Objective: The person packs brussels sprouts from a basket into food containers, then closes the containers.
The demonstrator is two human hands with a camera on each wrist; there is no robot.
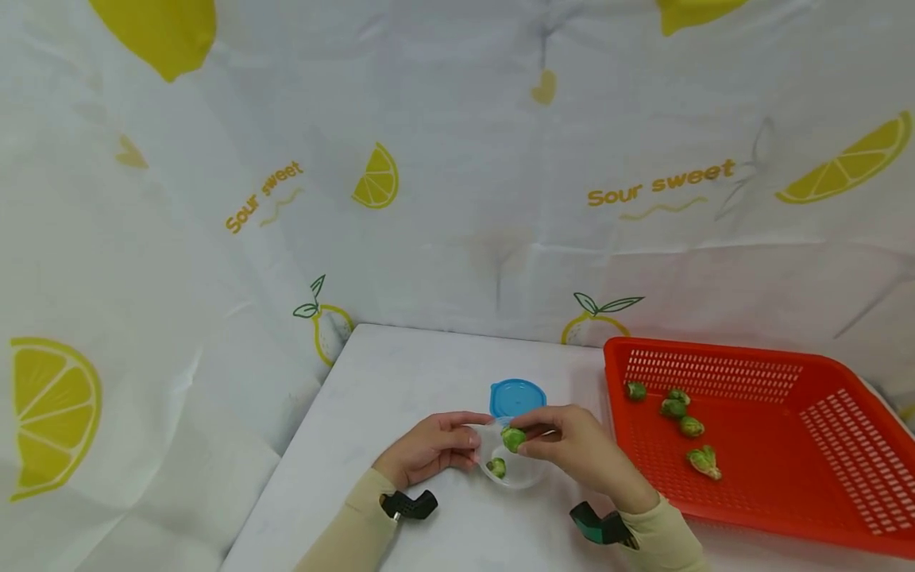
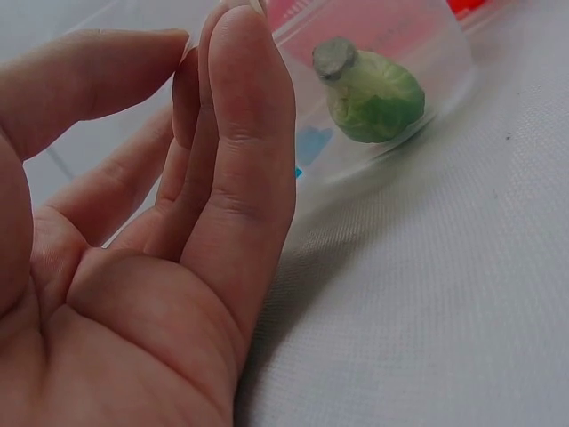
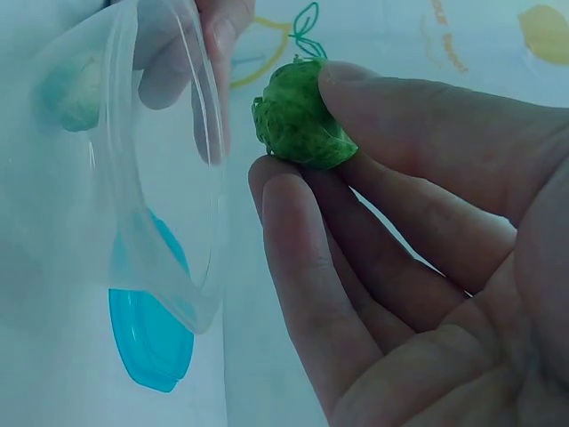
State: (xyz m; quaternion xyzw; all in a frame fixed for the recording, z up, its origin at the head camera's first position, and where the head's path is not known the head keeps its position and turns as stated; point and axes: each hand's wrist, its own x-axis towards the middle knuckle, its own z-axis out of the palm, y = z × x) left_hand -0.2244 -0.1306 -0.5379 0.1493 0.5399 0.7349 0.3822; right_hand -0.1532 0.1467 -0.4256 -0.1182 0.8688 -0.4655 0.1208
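My left hand grips the left rim of a clear plastic bowl, thumb on one side and fingers on the other. Inside the bowl lies one Brussels sprout; its cut stem end shows through the wall in the left wrist view. Over the bowl's opening, my right hand pinches a second Brussels sprout between thumb and fingertips. In the right wrist view this sprout is apart from the bowl's rim. A blue lid lies on the table just behind the bowl.
To the right stands a red perforated basket with several loose Brussels sprouts toward its left side. The white-covered table ends at a lemon-print cloth hanging behind and on the left.
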